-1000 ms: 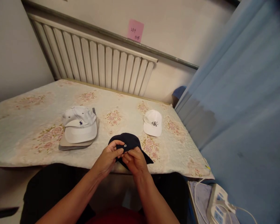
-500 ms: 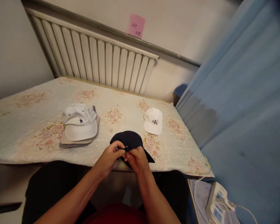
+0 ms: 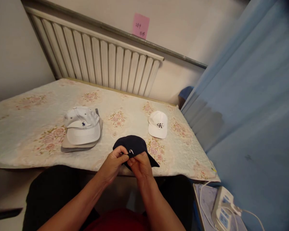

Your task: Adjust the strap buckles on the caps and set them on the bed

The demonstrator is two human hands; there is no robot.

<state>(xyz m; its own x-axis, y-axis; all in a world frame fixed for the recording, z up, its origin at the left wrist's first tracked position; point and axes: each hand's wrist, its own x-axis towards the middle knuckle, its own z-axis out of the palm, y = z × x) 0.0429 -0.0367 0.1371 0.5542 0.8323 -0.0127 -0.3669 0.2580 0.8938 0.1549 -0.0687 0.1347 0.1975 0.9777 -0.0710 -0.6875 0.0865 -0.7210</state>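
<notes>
A dark navy baseball cap (image 3: 132, 142) is between my hands at the near edge of the table, its brim pointing right. My left hand (image 3: 115, 162) pinches the cap's back strap between thumb and fingers. Close beside it, my right hand (image 3: 141, 164) is closed on the cap's band, the fingertips partly hidden. A small shiny metal buckle (image 3: 131, 151) shows on the strap between the two hands. To the right lies a white cap (image 3: 158, 124) with black "CK" letters. On the left, a white cap with a small dark emblem (image 3: 83, 134) rests on top of a beige-grey cap (image 3: 69, 148).
Floral cloth (image 3: 118, 93) covers the table. Behind it stand a radiator (image 3: 96, 61) and a wall with a pink note (image 3: 141, 25). A blue curtain (image 3: 240, 96) hangs at the right, above a power strip (image 3: 223, 208) with white cords.
The metal buckle on the navy cap's strap has come into fuller view between my hands. My right hand has shifted slightly; the other caps have stayed in place.
</notes>
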